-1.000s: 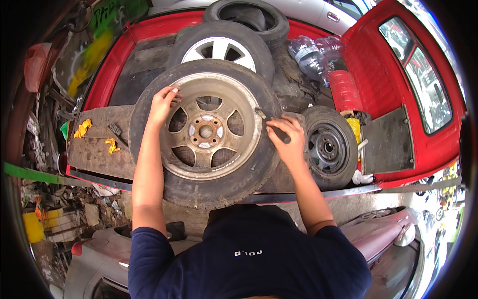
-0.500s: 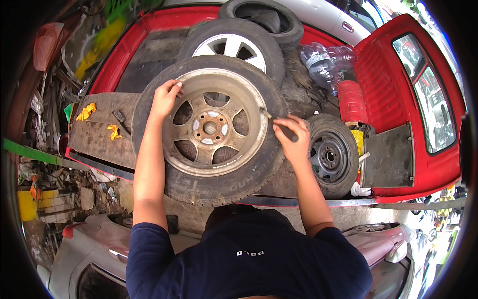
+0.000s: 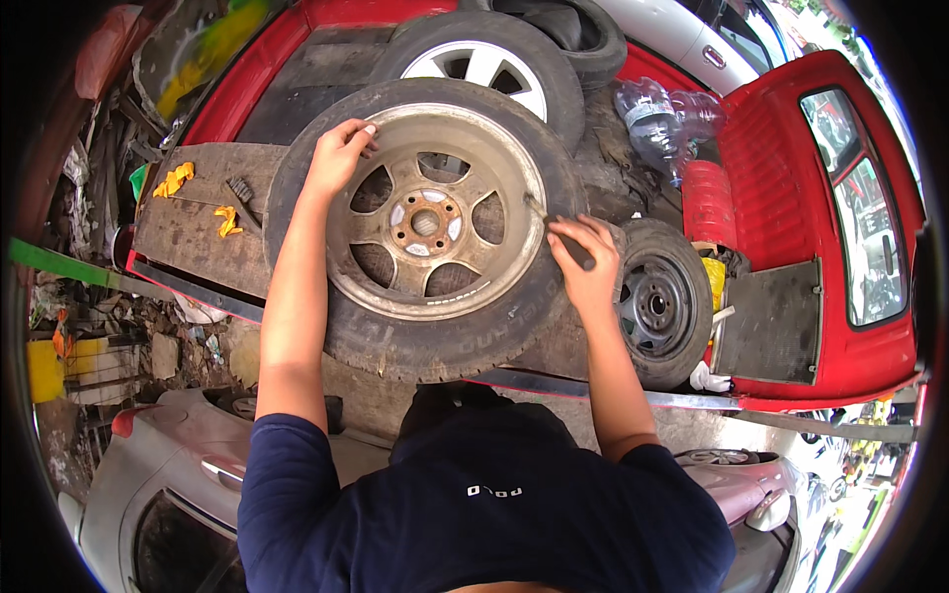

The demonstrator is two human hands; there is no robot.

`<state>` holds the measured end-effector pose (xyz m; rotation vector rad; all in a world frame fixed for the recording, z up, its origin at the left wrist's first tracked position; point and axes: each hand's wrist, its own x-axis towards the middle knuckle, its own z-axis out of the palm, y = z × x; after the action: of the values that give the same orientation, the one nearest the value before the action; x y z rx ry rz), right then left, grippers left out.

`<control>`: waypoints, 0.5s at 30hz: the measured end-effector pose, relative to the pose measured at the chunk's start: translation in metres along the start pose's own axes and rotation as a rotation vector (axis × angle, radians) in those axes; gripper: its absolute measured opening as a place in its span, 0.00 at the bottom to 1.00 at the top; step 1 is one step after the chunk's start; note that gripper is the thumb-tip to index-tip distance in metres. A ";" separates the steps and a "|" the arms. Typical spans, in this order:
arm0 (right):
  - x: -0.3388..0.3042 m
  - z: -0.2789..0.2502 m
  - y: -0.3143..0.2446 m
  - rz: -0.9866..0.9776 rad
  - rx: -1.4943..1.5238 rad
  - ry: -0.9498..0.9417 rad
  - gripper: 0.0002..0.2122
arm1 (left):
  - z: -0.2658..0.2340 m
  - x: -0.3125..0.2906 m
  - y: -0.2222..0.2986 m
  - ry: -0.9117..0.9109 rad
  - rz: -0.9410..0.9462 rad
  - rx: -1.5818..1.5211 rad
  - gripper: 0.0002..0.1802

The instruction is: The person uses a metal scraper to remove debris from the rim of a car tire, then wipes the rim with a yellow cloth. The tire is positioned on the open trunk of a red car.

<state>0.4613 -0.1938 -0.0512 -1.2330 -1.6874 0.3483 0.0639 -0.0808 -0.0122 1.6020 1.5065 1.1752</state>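
Note:
A tyre (image 3: 435, 353) on a grimy alloy wheel (image 3: 469, 217) leans in front of me, its inner side facing me. At the rim's upper left, my left hand (image 3: 341, 158) is closed on the edge with bent fingers. My right hand (image 3: 590, 259) is closed round a small dark-handled tool (image 3: 577, 249). The tool's narrow tip touches or nearly touches the inside of the rim on the right; its exact kind is too small to tell.
The wheel rests on a red pickup's bed. Behind it are a silver-wheeled tyre (image 3: 554, 69) and a loose tyre (image 3: 601, 49). To the right lie a black steel wheel (image 3: 664, 306), plastic bottles (image 3: 652, 124) and a red container (image 3: 708, 203). Yellow gloves (image 3: 174, 180) and a brush (image 3: 240, 190) lie left.
The view has shifted, so the wheel appears slightly higher and further right. My left hand stays at the rim's upper left, and the tool's tip remains by the right side of the rim.

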 end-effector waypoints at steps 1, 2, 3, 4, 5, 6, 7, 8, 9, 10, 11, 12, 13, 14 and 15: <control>-0.005 -0.005 -0.002 0.018 0.027 -0.003 0.08 | 0.000 0.000 0.002 0.000 -0.002 0.003 0.14; -0.009 -0.009 -0.004 0.061 0.063 0.006 0.08 | 0.001 0.000 0.003 -0.002 -0.007 0.005 0.14; -0.011 -0.013 -0.006 0.101 0.104 0.019 0.09 | 0.002 -0.001 0.004 -0.011 0.002 0.003 0.14; -0.013 -0.016 -0.008 0.143 0.145 0.030 0.09 | 0.003 -0.002 0.004 -0.021 0.010 0.002 0.15; -0.013 -0.018 -0.009 0.151 0.172 0.039 0.09 | 0.004 -0.003 0.005 -0.031 0.032 -0.006 0.15; -0.012 -0.019 -0.011 0.203 0.252 0.040 0.09 | 0.006 -0.004 0.004 -0.034 0.018 0.000 0.15; -0.011 -0.019 -0.013 0.254 0.332 0.040 0.09 | 0.008 -0.004 0.004 -0.034 0.018 -0.002 0.15; -0.009 -0.019 -0.015 0.315 0.411 0.037 0.09 | 0.010 -0.004 0.004 -0.030 0.016 -0.004 0.15; -0.008 -0.018 -0.018 0.324 0.424 0.028 0.09 | 0.009 -0.004 0.004 -0.030 -0.010 0.007 0.14; -0.007 -0.017 -0.021 0.313 0.445 0.034 0.08 | 0.008 -0.004 0.005 -0.020 0.012 -0.024 0.14; -0.006 -0.016 -0.024 0.306 0.467 0.037 0.08 | 0.006 -0.004 0.006 0.002 0.022 -0.048 0.14; -0.005 -0.015 -0.027 0.283 0.499 0.039 0.08 | 0.001 -0.005 0.007 0.024 0.011 -0.064 0.13; -0.005 -0.013 -0.030 0.262 0.507 0.042 0.08 | -0.006 -0.007 0.010 0.035 0.038 -0.103 0.13; -0.004 -0.011 -0.034 0.255 0.483 0.050 0.08 | -0.017 -0.012 0.013 0.053 0.080 -0.115 0.13; -0.003 -0.009 -0.037 0.263 0.510 0.053 0.08 | -0.027 -0.019 0.016 0.064 0.093 -0.126 0.13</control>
<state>0.4477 -0.2159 -0.0227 -1.0620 -1.2801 0.8412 0.0466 -0.1048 0.0091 1.5771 1.3808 1.3572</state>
